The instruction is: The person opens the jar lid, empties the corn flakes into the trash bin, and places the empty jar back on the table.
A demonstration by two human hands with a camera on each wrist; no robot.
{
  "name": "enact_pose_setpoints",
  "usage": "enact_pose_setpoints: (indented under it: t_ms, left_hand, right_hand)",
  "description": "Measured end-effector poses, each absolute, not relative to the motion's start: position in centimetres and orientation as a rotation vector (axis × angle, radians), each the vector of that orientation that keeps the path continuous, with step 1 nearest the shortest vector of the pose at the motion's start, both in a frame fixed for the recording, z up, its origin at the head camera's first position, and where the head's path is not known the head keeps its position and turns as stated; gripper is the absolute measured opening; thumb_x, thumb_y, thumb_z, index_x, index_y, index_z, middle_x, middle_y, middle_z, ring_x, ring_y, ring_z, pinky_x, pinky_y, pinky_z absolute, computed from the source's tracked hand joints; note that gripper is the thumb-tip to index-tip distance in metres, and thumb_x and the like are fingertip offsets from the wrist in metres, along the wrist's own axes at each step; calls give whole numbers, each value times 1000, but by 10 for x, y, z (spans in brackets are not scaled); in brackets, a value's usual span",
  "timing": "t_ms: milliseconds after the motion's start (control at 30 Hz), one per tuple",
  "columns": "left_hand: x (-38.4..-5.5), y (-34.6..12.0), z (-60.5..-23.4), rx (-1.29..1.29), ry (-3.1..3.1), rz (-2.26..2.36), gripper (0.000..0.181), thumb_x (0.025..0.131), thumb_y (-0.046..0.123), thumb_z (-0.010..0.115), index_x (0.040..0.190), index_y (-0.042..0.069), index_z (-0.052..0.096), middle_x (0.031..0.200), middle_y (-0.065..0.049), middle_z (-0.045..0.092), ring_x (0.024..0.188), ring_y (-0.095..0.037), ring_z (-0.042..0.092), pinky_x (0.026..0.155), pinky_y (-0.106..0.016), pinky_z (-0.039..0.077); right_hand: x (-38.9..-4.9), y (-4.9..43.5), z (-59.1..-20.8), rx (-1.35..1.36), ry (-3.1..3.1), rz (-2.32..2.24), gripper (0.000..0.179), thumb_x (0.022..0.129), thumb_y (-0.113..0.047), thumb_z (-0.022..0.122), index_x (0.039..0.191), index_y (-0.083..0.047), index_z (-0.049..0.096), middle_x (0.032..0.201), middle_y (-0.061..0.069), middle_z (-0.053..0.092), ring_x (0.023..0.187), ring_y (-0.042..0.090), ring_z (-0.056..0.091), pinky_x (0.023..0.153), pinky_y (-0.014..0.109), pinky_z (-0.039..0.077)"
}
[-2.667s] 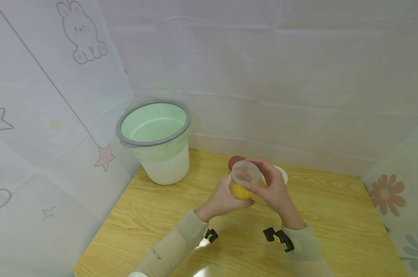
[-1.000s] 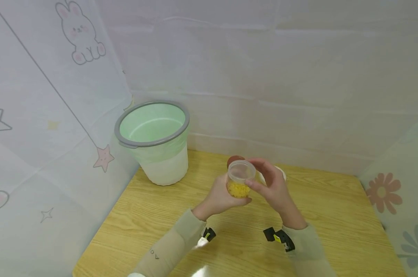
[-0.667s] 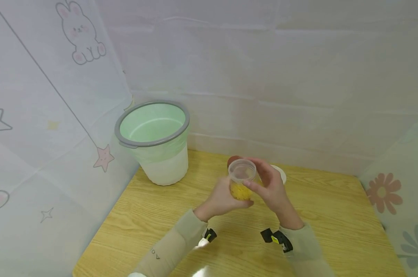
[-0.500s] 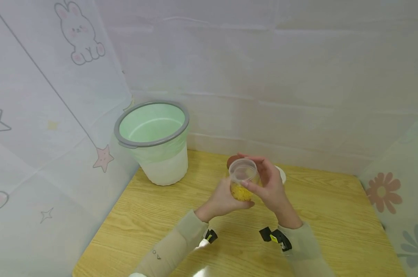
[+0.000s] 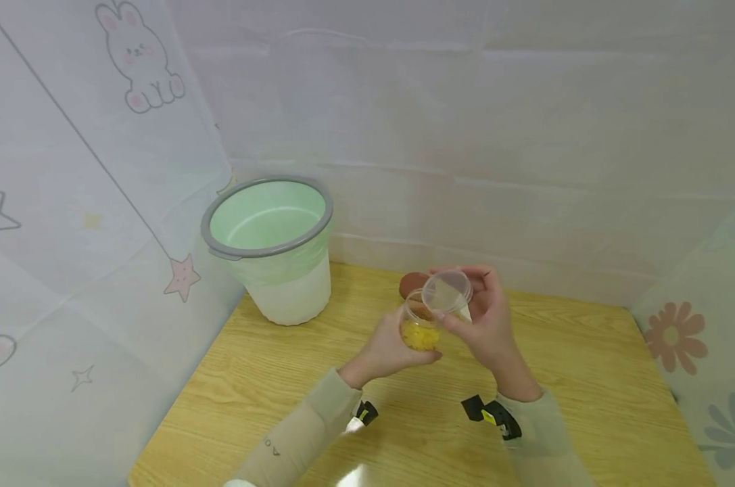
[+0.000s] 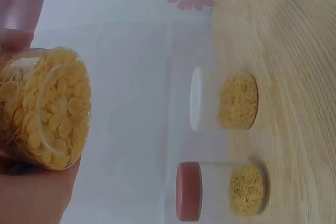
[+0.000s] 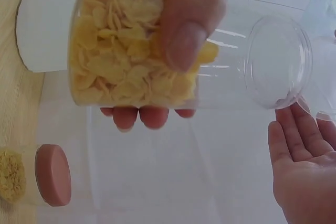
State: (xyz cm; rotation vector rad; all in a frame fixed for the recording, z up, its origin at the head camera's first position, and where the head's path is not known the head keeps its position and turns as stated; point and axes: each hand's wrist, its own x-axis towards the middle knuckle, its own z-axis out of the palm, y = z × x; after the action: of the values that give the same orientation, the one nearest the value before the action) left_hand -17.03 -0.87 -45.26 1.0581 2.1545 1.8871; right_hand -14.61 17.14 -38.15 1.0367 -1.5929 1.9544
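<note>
My left hand [image 5: 384, 348] grips a clear jar [image 5: 420, 335] partly filled with yellow flakes, held above the table. In the right wrist view its thumb and fingers wrap round the jar's flake-filled lower part [image 7: 115, 51], and the jar's mouth is uncovered. A clear lid [image 5: 446, 289] is pinched in my right hand [image 5: 490, 328], tilted, just off the mouth to the upper right. Behind stand two more jars of flakes, both lidded: one with a red-brown lid [image 6: 189, 191], the other with a white lid [image 6: 198, 98].
A pale green and white bucket [image 5: 297, 294] with a grey rim stands at the table's back left. The wooden table [image 5: 251, 392] meets a printed cloth wall [image 5: 404, 135] at the back and more cloth at both sides.
The clear lid has come off the jar's mouth and moved up and right with my right hand. My left hand with the jar has shifted slightly left.
</note>
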Motion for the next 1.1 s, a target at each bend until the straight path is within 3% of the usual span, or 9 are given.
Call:
enact_pose_setpoints:
  t_ms: [267, 633, 867, 1100]
  left_hand:
    - [-173, -21, -448, 975, 2199, 1912, 53, 75, 10, 89, 120, 13, 61, 101, 0, 68, 84, -14, 66, 73, -33, 58]
    - [-178, -43, -442, 986, 2327, 1890, 59, 74, 14, 90, 125, 5, 60, 112, -6, 69, 93, -17, 66, 80, -35, 57]
    - [-179, -58, -436, 957, 2348, 1916, 59, 74, 11, 90, 125, 12, 61, 113, -1, 68, 94, -18, 66, 79, -36, 57]
    - [-180, -75, -429, 917, 2395, 1977, 59, 72, 7, 91, 122, 10, 60, 117, -6, 64, 98, -21, 64, 81, -37, 57]
  right_hand:
    - [-144, 181, -379, 933, -1617, 1916, 60, 71, 27, 68, 124, 20, 42, 123, 26, 65, 115, 32, 60, 97, 34, 47]
    - [-143, 187, -383, 862, -1664, 1854, 63, 65, 28, 71, 124, 22, 48, 120, 18, 59, 113, 26, 60, 102, 32, 46]
    - [-140, 190, -387, 766, -1778, 1816, 62, 67, 27, 73, 125, 19, 52, 122, 14, 59, 113, 23, 58, 99, 28, 47]
    - [-139, 194, -394, 735, -1786, 1809, 61, 67, 29, 71, 126, 19, 54, 120, 14, 60, 108, 24, 56, 97, 28, 45]
